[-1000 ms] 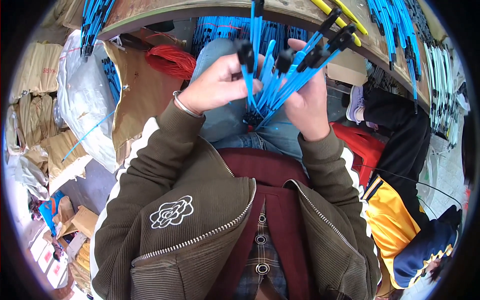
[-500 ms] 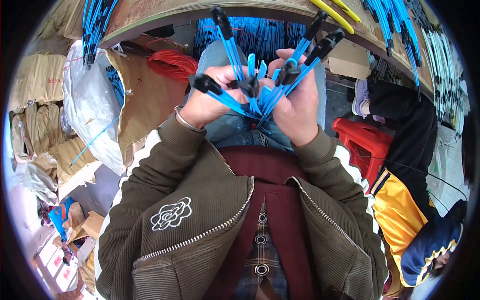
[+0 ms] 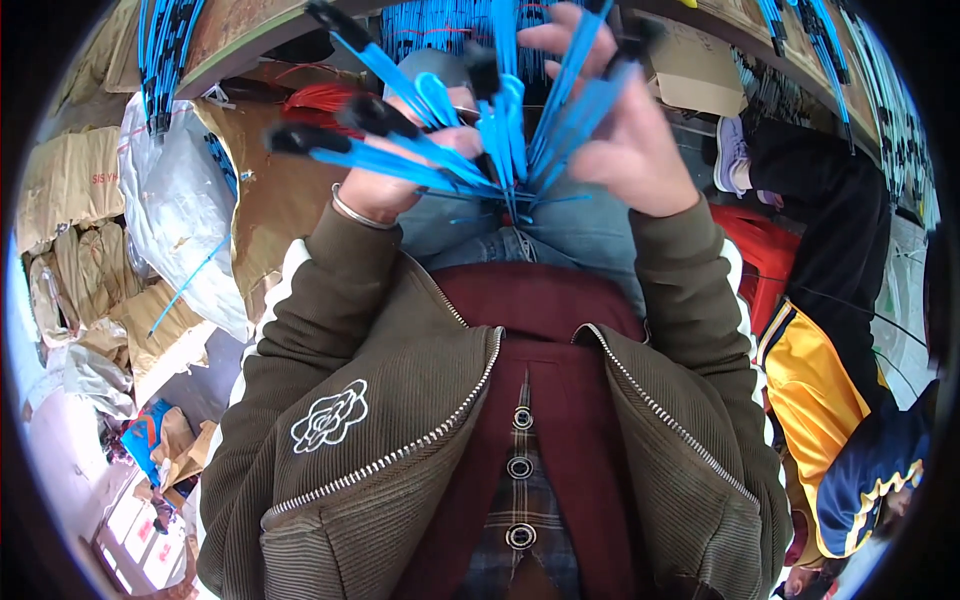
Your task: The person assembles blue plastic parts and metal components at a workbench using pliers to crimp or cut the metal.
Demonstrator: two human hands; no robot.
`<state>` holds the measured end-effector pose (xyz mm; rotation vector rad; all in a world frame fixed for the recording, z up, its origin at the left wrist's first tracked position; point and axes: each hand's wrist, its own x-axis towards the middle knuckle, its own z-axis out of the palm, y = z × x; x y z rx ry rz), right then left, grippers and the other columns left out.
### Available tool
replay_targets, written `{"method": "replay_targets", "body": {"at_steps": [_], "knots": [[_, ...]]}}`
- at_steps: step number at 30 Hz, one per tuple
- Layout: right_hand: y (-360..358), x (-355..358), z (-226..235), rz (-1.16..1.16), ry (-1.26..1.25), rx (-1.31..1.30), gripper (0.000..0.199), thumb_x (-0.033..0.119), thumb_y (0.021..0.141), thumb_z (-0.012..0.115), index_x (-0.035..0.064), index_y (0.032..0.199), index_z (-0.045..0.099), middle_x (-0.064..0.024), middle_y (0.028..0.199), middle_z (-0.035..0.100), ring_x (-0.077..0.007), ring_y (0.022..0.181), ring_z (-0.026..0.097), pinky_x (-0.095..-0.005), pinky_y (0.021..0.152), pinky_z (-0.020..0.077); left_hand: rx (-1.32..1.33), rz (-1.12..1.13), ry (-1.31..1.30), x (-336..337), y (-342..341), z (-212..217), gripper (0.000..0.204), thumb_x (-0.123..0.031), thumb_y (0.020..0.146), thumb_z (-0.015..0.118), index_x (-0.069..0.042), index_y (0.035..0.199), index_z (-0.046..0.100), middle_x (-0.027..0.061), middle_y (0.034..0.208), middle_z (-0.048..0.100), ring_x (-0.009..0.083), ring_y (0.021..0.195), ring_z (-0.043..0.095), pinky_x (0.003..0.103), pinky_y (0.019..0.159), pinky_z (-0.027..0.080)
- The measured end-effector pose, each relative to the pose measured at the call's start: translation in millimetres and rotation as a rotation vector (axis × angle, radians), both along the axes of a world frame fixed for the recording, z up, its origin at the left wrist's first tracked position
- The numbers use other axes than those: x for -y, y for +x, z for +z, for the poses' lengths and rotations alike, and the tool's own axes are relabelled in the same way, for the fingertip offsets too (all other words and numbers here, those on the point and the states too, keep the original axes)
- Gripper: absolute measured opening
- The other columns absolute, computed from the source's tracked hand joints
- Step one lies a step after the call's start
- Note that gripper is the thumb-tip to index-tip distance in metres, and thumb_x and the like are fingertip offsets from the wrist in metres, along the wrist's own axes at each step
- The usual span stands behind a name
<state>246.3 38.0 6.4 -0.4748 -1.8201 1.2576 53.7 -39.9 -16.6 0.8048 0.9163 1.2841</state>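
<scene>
Above my lap, a spread bundle of blue rods with black clip-like ends fans out, its rods meeting near the bottom. My left hand is closed around the left part of the bundle; rods cross in front of its fingers. On the other side, my right hand has its fingers spread apart beside the right-hand rods. Motion smears both it and the black ends near it. Whether its fingertips touch the rods is hard to see.
A wooden table edge runs across the top, with more blue rods hanging over it. Left are a coil of red cord and a clear plastic bag. A red stool and a co-worker's yellow sleeve are at right.
My right hand has opened and moved off to the right from the bundle. The rods have fanned wider, and my left hand with them has shifted slightly left.
</scene>
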Motion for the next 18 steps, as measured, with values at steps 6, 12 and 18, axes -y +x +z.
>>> {"method": "replay_targets", "body": {"at_steps": [6,12,18], "knots": [[40,6,-32,-0.095,-0.361,0.321,0.043,0.005,0.079,0.056,0.0000,0.120,0.045,-0.0113,0.108,0.057,-0.0208,0.096,0.057,-0.0320,0.082,0.0458,0.268,0.015,0.103,2,-33,-25,0.014,-0.001,0.083,0.056,-0.001,0.096,0.059,0.0019,0.082,0.062,0.0095,0.069,0.057,0.023,0.060,0.047],[15,42,-77,0.115,0.024,0.697,0.044,0.005,0.073,0.058,-0.0024,0.115,0.047,-0.0209,0.102,0.058,-0.0368,0.094,0.056,-0.0395,0.083,0.0449,0.150,0.299,0.162,-5,-17,-5,0.008,-0.005,0.086,0.057,-0.003,0.094,0.058,-0.0005,0.075,0.058,0.0072,0.064,0.054,0.021,0.055,0.044],[-1,41,-84,-0.105,0.151,0.605,0.030,0.005,0.075,0.056,-0.0019,0.104,0.052,-0.0217,0.095,0.057,-0.0388,0.088,0.055,-0.0437,0.079,0.0442,0.238,0.364,0.229,-6,-30,-7,0.012,-0.009,0.086,0.060,-0.003,0.096,0.058,-0.0005,0.074,0.058,0.0072,0.063,0.054,0.020,0.054,0.043]]}}
